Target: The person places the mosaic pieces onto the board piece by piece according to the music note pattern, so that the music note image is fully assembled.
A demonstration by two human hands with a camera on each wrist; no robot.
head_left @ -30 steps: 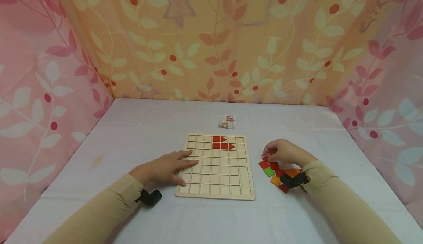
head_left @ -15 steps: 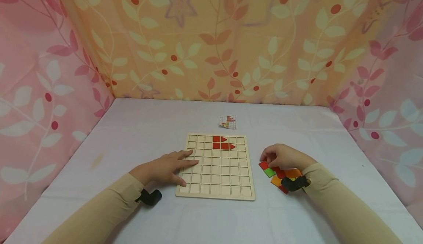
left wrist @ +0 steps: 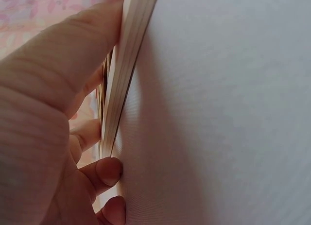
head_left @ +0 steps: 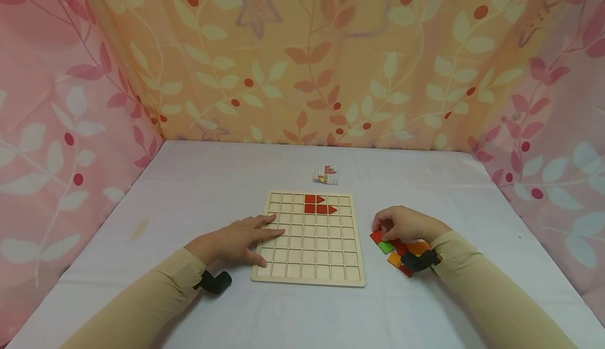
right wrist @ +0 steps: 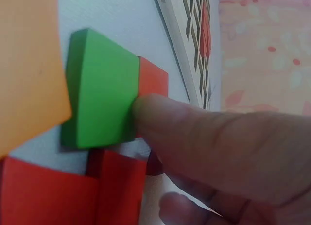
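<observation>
Is a flat bench [head_left: 198, 175] covered in white cloth [head_left: 425, 175], with a faint yellowish mark [head_left: 139, 228] toward the left. Carries a pale wooden grid board [head_left: 309, 243] lying flat near the middle, a small printed card [head_left: 326, 174] just beyond the board's far edge, and red, green and orange pieces [head_left: 400, 247] clustered near its right side

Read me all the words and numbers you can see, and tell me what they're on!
There are none I can read.
Card: a coloured grid picture; any writing is too small to read.
Board and blocks: no writing I can see.
Curtain: leafy pattern, no letters I can make out.
</observation>
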